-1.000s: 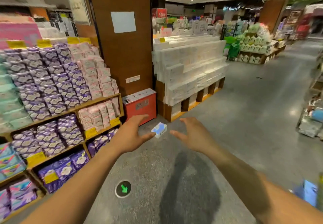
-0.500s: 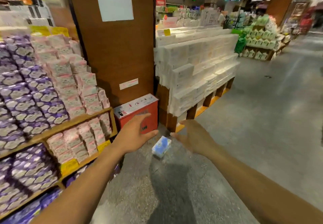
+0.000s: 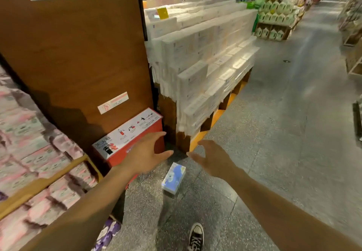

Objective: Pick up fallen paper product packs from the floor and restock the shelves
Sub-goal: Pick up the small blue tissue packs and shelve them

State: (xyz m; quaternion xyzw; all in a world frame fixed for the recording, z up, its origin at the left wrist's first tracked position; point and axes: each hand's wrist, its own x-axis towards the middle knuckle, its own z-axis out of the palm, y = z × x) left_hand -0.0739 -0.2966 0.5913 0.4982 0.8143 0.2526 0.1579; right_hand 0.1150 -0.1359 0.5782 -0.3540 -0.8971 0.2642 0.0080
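A small blue and white paper pack (image 3: 173,178) lies on the grey speckled floor, a little in front of my black sneaker (image 3: 196,239). My left hand (image 3: 144,153) reaches out above and to the left of it, fingers spread and holding nothing. My right hand (image 3: 212,158) hovers above and to the right of it, fingers relaxed and empty. Neither hand touches the pack. On the left, wooden shelves (image 3: 42,181) hold rows of pink packs (image 3: 29,158).
A red fire-equipment box (image 3: 129,138) stands against the brown pillar (image 3: 78,54) just beyond my left hand. A tall stack of white tissue packs (image 3: 203,60) on wooden pallets sits straight ahead. Purple packs (image 3: 106,235) fill the lowest shelf. The aisle floor (image 3: 284,133) runs off to the right.
I have walked closer and looked down. The pack on the floor now sits lower and larger in view, below my two outstretched hands. My sneaker has come into sight.
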